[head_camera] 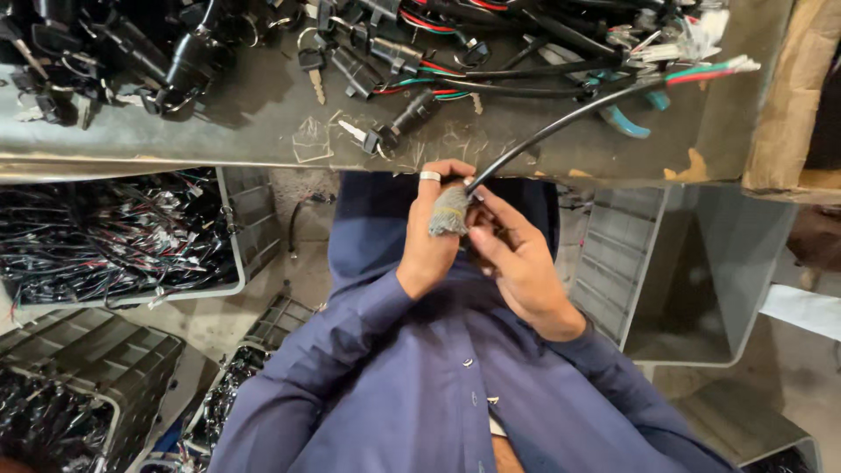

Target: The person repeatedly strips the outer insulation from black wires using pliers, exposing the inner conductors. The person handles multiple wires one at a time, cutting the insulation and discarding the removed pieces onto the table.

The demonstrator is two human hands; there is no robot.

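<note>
Cluttered with key switches and wire looms, the bench (263, 123) edge sits above both hands. Left hand (431, 236) grips a grey rag-wrapped cable end (449, 212); right hand (517, 254) pinches the black cable (561, 127) there, steadying it.

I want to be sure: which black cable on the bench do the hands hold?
The black cable with loose coloured wire ends, running from the hands across the bench edge.

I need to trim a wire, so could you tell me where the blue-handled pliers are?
The blue-handled pliers lie on the workbench, to the right near its front edge, just behind the black cable.
</note>
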